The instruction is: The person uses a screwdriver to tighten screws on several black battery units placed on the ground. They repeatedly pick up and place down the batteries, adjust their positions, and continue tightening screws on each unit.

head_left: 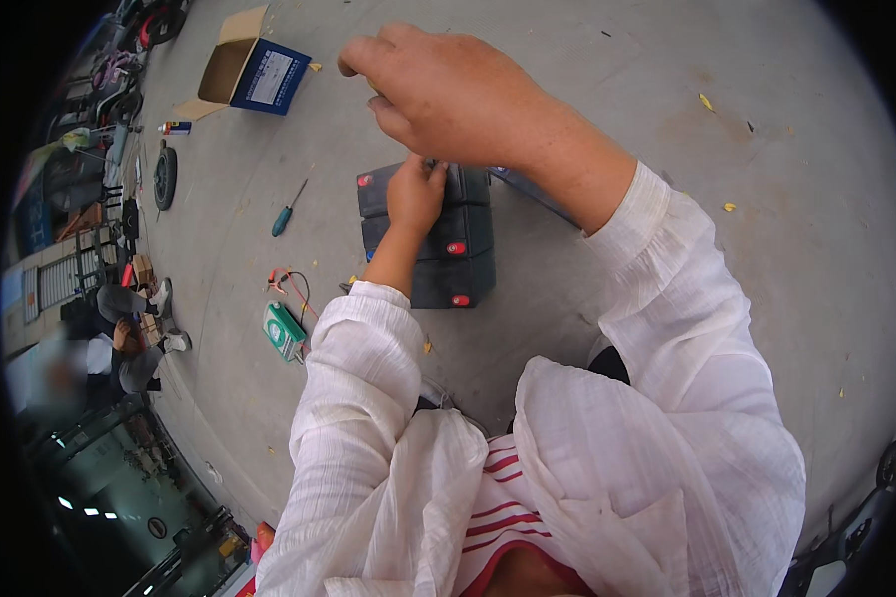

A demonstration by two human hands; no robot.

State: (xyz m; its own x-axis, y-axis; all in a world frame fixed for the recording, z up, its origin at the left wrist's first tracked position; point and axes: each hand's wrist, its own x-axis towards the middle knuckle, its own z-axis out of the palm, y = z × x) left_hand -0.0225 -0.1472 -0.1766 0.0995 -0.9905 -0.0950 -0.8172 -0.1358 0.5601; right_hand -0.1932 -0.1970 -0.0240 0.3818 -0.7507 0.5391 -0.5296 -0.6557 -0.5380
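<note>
Black block-shaped batteries (455,281) with red terminal covers stand pressed together on the ground in front of me. My left hand (416,199) reaches over them from the near side. Its thumb and fingers close at the far battery's top edge, around something small and dark that I cannot make out. Above and beyond, my right hand (448,95) is raised with its fingers curled. A bit of yellow shows by its fingertips, but the hand's back hides what it grips. Partly behind my right forearm, a blue-edged dark object (533,189) lies beside the batteries.
To the left are a screwdriver (283,220) with a teal handle and a green meter-like device (285,331) with red and black clip leads (291,282). An open blue carton (269,78), a small tube-like can (175,128) and a wheel (165,177) lie farther off. A person (119,343) sits far left.
</note>
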